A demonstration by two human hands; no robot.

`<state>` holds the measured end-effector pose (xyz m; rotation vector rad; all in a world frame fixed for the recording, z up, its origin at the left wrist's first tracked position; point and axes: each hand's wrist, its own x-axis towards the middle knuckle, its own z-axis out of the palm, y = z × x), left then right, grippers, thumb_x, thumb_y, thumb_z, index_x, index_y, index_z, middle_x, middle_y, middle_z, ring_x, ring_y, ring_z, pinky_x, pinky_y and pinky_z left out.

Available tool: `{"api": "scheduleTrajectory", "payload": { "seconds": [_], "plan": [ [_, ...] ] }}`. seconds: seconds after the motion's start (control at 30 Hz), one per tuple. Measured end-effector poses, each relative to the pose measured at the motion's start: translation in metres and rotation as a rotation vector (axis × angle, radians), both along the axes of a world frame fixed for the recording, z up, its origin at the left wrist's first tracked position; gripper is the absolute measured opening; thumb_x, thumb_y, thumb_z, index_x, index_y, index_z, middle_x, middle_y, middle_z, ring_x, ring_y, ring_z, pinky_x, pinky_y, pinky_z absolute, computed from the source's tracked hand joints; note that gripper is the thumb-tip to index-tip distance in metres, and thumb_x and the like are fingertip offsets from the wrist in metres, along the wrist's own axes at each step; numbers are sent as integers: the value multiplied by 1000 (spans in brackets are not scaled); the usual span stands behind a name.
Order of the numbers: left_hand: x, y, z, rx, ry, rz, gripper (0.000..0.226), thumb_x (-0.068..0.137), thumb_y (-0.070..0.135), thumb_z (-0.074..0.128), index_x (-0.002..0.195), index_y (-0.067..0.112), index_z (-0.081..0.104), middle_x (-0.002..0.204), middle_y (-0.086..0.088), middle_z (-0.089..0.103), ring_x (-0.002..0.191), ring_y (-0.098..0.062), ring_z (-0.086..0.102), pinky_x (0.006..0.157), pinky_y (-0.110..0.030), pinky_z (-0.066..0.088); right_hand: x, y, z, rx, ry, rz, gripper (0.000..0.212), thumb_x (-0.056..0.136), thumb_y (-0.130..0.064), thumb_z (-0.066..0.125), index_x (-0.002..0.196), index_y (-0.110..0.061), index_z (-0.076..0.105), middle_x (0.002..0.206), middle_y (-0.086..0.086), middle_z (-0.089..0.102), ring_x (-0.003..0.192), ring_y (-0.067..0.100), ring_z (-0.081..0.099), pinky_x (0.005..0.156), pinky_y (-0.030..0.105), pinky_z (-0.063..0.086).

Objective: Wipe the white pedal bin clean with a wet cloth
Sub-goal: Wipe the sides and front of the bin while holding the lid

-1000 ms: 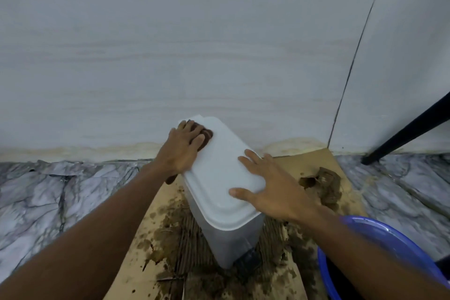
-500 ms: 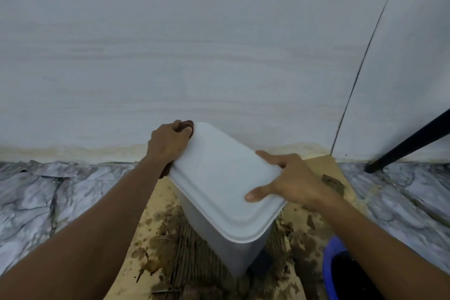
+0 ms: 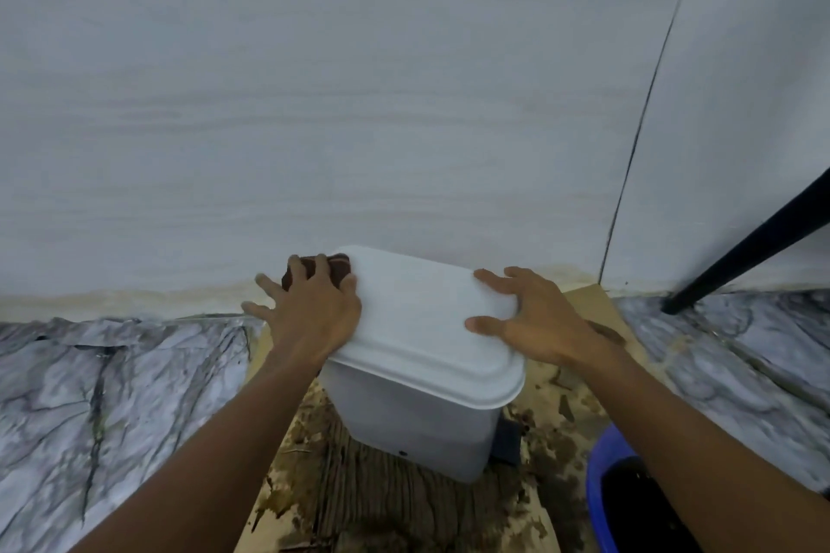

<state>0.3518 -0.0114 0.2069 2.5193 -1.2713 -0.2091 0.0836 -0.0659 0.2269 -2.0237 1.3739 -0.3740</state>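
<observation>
The white pedal bin [image 3: 413, 418] stands on stained cardboard close to the wall, lid [image 3: 417, 319] shut, black pedal [image 3: 507, 440] at its lower right. My left hand [image 3: 314, 310] lies at the lid's back left corner with fingers spread, pressing a dark brown cloth [image 3: 341, 266] against the edge; most of the cloth is hidden under the fingers. My right hand [image 3: 534, 319] rests on the lid's right edge, thumb and forefinger spread on top.
A blue basin [image 3: 602, 476] with dark water sits at the lower right, partly behind my right forearm. The wet, dirt-spotted cardboard [image 3: 292, 485] lies on a marble floor [image 3: 112, 395]. A black slanted leg [image 3: 754, 242] meets the floor at the right.
The bin has turned, its pedal side now pointing lower right. My left hand's fingers have spread out over the cloth at the corner. My right hand has flattened onto the lid's right edge.
</observation>
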Motion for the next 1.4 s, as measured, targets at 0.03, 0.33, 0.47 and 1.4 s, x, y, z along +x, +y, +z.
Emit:
{"api": "scheduleTrajectory", "payload": {
  "seconds": [0.03,0.33,0.47,1.4],
  "plan": [
    [-2,-2,1,22,-22,-45,63,103,56,26,158,25,22,167,-8,11,149,-51,7,116,-70,9,1,8,2,-45,54,-16,83,81,-65,69,153,-44,34,166,-7,18,153,20,18,123,41,20],
    [37,-27,13,89,-69,-434,53,104,58,26,156,47,26,170,6,8,155,-31,10,119,-64,8,8,41,-6,23,12,-138,95,65,-82,68,149,-54,33,168,0,7,152,29,23,117,45,32],
    [59,-24,20,13,219,-336,62,94,64,51,152,52,32,167,4,21,150,-31,27,121,-52,23,10,41,-9,89,-156,-133,101,57,-69,84,147,-49,42,161,-4,26,146,22,34,114,39,37],
    [0,40,-27,-518,87,-190,59,94,54,45,136,16,62,138,-5,60,129,-31,51,108,-55,42,-12,-1,-27,-209,29,173,80,76,-65,72,147,-50,38,167,-18,9,156,14,2,126,47,11]
  ]
}}
